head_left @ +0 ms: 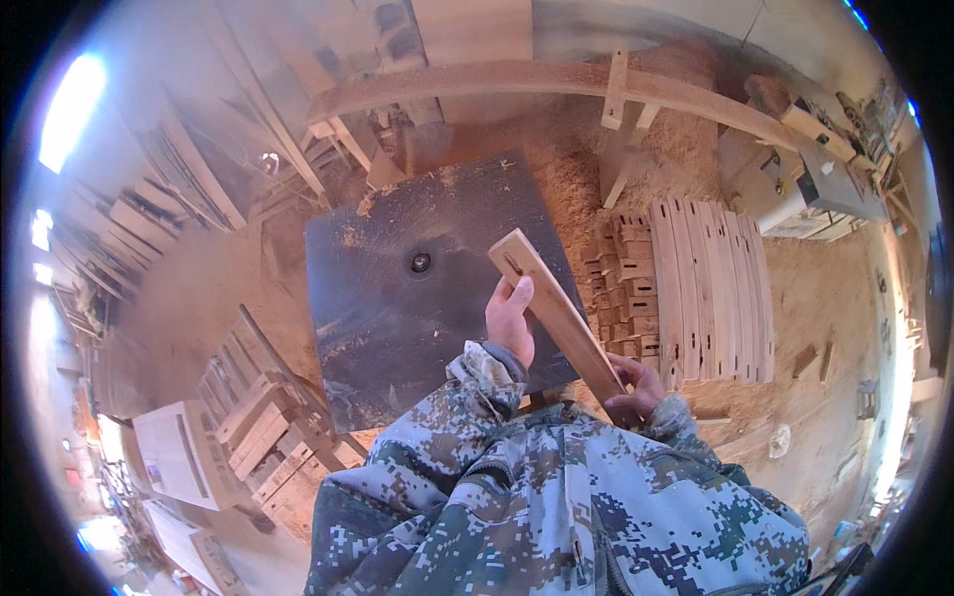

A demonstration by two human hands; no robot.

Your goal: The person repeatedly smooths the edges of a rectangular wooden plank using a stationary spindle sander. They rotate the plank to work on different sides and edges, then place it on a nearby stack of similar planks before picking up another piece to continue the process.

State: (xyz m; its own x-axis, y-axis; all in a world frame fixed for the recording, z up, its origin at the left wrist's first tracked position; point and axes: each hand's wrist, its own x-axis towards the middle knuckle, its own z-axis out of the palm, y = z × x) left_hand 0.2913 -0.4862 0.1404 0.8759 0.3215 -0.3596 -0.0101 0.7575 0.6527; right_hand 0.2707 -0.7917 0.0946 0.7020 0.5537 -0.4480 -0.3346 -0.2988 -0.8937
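A long flat wooden board [561, 313] with a slot near its far end slants across in front of me. My left hand [512, 320] grips its left edge near the far end, thumb on top. Lower down, my right hand [637, 385] holds the near end from the right side. The board is over the right edge of a dark machine table [383, 308], which has a round cutter spindle [419, 261] standing in its surface. Whether the board touches the table, I cannot tell.
A stack of slotted boards [711, 288] stands to the right. Past the table runs a long wooden beam [477, 77] on legs. More cut wood [268, 437] is piled at the left, and planks [194, 164] lean at the far left. Sawdust [686, 159] covers the floor.
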